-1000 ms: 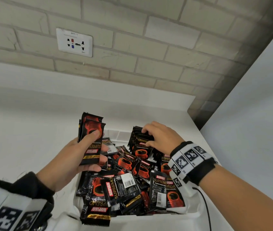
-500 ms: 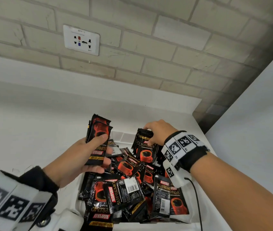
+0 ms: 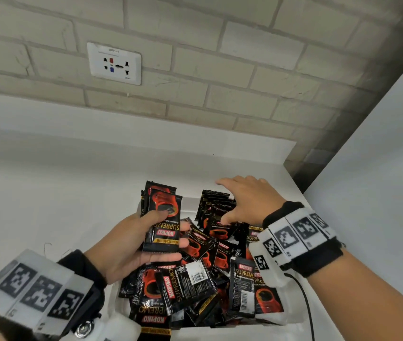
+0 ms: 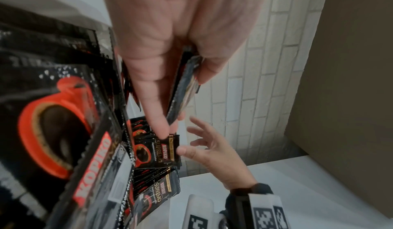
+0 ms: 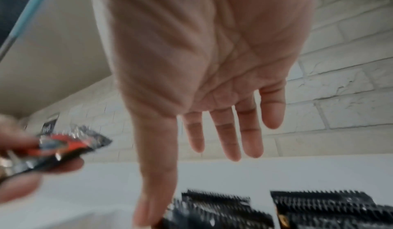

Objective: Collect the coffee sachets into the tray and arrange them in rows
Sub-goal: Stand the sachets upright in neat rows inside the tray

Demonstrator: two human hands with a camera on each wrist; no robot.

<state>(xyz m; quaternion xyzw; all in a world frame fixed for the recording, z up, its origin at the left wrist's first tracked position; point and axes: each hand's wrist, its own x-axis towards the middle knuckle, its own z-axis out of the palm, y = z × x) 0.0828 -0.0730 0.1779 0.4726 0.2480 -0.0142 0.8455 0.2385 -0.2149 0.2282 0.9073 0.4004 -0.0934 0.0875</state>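
While our left hand (image 3: pixel 131 242) gripped a small stack of black foil coffee sachets printed with a red cup (image 3: pixel 163 219), thumb across the front and fingers behind, our right hand (image 3: pixel 247 200) hung released, fingers spread, over the upright row of sachets (image 3: pixel 216 205) at the far right of the white plastic tray (image 3: pixel 195 332). Its thumb touched the front packet of that row (the wrist view was too blurred to show more). The rest of the tray held a loose jumble of sachets (image 3: pixel 190 279), some face up, some showing barcodes.

To do this step well, we judged, the held stack should be squared first, edges flush and cups facing one way, then stood on end in the free far-left part of the tray, with the right hand bracing the standing row so it would not topple. The packets looked slick, so a firm pinch seemed wise.

The tray sat on a plain white table (image 3: pixel 48 205) running back to a low white upstand. Behind rose a pale painted brick wall with a white socket plate (image 3: pixel 114 63), and a flat white panel (image 3: pixel 380 168) closed the right side.
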